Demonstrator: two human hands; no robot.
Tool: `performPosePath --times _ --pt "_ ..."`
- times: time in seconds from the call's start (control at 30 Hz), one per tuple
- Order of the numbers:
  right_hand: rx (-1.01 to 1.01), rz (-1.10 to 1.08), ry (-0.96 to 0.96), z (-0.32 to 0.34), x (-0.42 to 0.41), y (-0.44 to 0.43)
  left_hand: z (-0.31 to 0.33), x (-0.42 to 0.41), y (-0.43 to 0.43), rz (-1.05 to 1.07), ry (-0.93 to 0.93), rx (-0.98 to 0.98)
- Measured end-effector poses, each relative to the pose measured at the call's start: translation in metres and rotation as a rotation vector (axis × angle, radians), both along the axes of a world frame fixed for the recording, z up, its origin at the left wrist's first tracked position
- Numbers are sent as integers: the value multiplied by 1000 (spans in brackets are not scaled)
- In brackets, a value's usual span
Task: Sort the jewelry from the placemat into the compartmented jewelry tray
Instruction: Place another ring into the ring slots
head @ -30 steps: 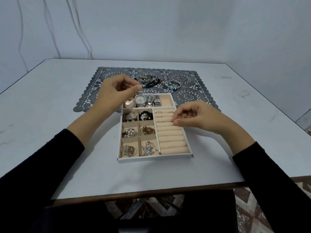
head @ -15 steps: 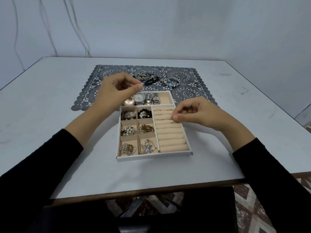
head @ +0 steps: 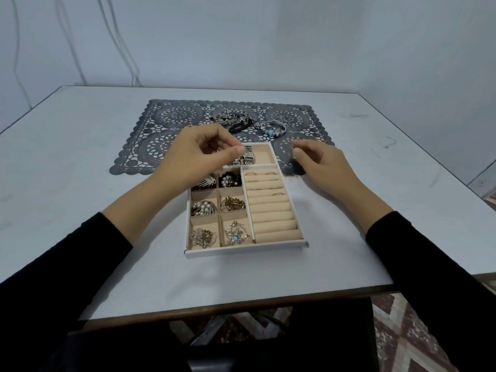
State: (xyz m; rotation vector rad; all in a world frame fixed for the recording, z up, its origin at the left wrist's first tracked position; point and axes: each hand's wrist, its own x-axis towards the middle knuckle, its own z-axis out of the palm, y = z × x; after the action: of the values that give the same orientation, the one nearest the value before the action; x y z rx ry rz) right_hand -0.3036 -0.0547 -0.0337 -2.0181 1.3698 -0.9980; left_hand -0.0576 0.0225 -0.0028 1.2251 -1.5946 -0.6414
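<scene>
The white jewelry tray (head: 241, 252) lies in the middle of the table, its far end on the dark lace placemat (head: 161, 138). Brooches and earrings fill its small left compartments, watches (head: 248, 157) lie in the top compartment, and several rings sit in the upper ring rolls (head: 271, 208). My left hand (head: 201, 154) hovers over the tray's top left corner, thumb and fingertips pinched together on what looks like a small ring. My right hand (head: 319, 159) hangs loosely curled and empty just right of the tray's top corner. A pile of chains (head: 233, 120), a blue-beaded bracelet (head: 273, 128) and small rings (head: 166, 120) remain on the placemat.
The white table (head: 80, 183) ends in a front edge close to my body and a right edge near the wall. Thin cables (head: 128, 49) run down the wall behind it. A patterned floor (head: 402, 331) shows below the front edge.
My right hand has lifted off the ring rolls and moved up and to the right, beside the tray's top corner. My left hand stays pinched over the watch compartment.
</scene>
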Motion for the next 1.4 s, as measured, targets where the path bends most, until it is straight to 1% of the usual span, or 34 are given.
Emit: performPosePath --times 0.07,0.1,0.2,0.27,0.47,0.77,0.9,1.07,1.4 --pt "-69 -3 185 -1 0 -4 0 -2 1 -33 -31 10" --pt "-88 0 244 -1 0 -6 0 -3 2 -49 -48 19" --pt "-139 7 339 0 1 -9 0 -7 4 -87 -91 41" --pt "-134 6 385 0 2 -9 -1 -10 6 -105 -127 44" --pt "-106 31 414 0 1 -11 0 -17 12 -172 -208 81" --pt "-84 12 410 4 3 -5 -5 -20 12 -215 -377 51" --pt "-82 7 403 4 3 -5 -4 -19 12 -241 -410 48" --pt "-84 5 404 3 2 -5 -1 -15 11 -269 -496 45" --pt "-85 -2 406 3 2 -6 4 -11 10 -292 -463 150"
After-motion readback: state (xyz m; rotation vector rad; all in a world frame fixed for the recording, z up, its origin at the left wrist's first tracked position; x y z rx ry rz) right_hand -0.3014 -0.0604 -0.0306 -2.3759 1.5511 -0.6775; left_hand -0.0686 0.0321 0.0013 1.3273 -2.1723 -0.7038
